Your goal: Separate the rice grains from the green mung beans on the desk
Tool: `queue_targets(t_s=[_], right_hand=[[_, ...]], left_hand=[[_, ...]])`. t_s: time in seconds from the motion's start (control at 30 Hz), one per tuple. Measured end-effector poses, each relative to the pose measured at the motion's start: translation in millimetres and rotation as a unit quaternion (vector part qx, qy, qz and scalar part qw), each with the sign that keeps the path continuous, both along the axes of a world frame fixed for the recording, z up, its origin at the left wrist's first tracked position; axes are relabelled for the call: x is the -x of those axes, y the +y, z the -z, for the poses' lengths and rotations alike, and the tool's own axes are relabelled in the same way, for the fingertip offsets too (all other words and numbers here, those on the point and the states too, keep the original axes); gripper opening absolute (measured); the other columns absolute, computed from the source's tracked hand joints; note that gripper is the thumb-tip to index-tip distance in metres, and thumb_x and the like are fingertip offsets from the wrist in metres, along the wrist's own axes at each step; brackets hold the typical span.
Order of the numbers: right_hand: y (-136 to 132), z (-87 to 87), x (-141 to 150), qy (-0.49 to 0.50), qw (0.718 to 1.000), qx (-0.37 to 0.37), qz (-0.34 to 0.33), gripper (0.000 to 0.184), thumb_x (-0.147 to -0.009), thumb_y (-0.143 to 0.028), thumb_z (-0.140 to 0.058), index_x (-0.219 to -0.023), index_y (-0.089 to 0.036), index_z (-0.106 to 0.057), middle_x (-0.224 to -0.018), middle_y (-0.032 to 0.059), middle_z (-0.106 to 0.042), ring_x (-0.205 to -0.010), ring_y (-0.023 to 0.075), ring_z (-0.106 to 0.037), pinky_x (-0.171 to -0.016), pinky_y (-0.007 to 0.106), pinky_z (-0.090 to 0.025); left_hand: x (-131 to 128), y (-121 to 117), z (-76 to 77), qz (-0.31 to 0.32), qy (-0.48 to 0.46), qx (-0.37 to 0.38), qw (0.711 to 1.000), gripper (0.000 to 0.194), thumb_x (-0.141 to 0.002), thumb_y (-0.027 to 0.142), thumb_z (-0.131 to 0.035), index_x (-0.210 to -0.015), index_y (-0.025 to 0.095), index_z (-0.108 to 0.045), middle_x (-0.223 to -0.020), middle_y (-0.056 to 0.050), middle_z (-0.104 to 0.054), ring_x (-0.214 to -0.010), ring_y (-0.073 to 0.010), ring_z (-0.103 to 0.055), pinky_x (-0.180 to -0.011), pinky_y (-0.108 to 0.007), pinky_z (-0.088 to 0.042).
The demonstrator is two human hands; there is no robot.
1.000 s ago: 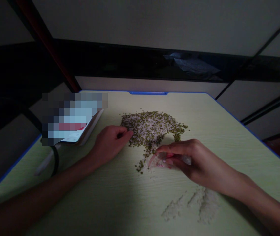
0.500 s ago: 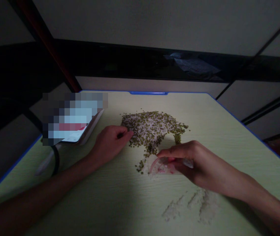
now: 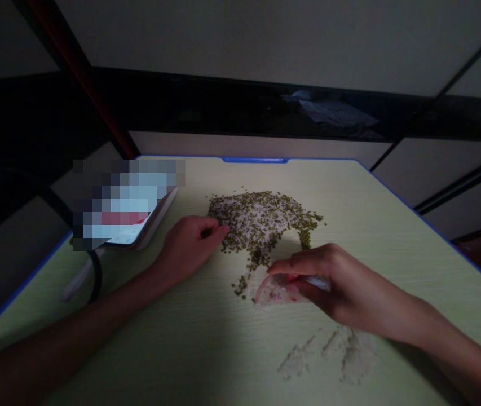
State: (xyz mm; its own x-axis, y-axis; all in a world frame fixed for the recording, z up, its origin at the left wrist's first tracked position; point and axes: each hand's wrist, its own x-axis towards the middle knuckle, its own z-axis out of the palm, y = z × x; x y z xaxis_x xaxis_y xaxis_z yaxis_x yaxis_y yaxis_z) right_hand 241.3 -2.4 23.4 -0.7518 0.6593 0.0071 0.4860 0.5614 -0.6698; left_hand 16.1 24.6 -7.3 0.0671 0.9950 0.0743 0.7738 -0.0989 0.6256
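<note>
"Blue-white glow, L of the bean/grain pile [image 3: 261,217]?"

"Phone [image 3: 132,228], prob angled so the screen's viewable."

"L hand [image 3: 193,242]?"

"At pile's L edge, fingers curled; can't tell if it's got anything. Maybe just resting."

"R hand [image 3: 335,279]?"

"Near side of pile, thumb + fingers pinched tight on pink clear plastic pc [image 3: 280,290]. Held low, prob so its edge meets the table [image 3: 392,242]."

"Pale grains [image 3: 358,358]?"

"Nearer still, R of pile, well apart, maybe to stay unmixed."
</note>
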Motion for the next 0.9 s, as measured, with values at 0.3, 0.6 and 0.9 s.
queue_targets(t_s=[0.3, 0.6, 0.9], right_hand=[[-0.5, -0.5, 0.1, 0.003, 1.000, -0.004, 0.004, 0.047, -0.069, 0.003, -0.044, -0.105, -0.021, -0.061, -0.082, 0.0011, -0.067, -0.069, 0.0128, -0.060, -0.060, 0.023, -0.044], [-1.1, -0.7, 1.4, 0.021, 1.000, -0.004, 0.008, 0.043, -0.071, 0.001, -0.045, -0.105, -0.020, -0.062, -0.080, 0.0019, -0.068, -0.068, 0.0129, -0.060, -0.059, 0.022, -0.044], [-1.2, -1.0, 1.5, 0.014, 1.000, -0.008, 0.006, 0.043, -0.070, 0.002, -0.044, -0.102, -0.020, -0.062, -0.082, 0.0019, -0.067, -0.068, 0.0128, -0.060, -0.059, 0.022, -0.043]], left_hand=[[-1.4, 0.7, -0.5, -0.004, -0.003, 0.002, 1.000, 0.036, -0.071, 0.039, -0.043, -0.043, 0.019, -0.030, -0.043, 0.006, -0.029, -0.046, -0.0089, -0.031, -0.046, -0.023, -0.021], [-1.1, 0.7, -1.9, 0.000, 0.004, 0.005, 1.000, 0.036, -0.072, 0.038, -0.042, -0.044, 0.019, -0.030, -0.043, 0.006, -0.028, -0.046, -0.0088, -0.031, -0.046, -0.023, -0.020], [0.2, 1.9, 0.0, -0.002, 0.004, 0.000, 1.000, 0.036, -0.072, 0.039, -0.042, -0.044, 0.019, -0.031, -0.043, 0.006, -0.029, -0.046, -0.0089, -0.032, -0.046, -0.023, -0.020]])
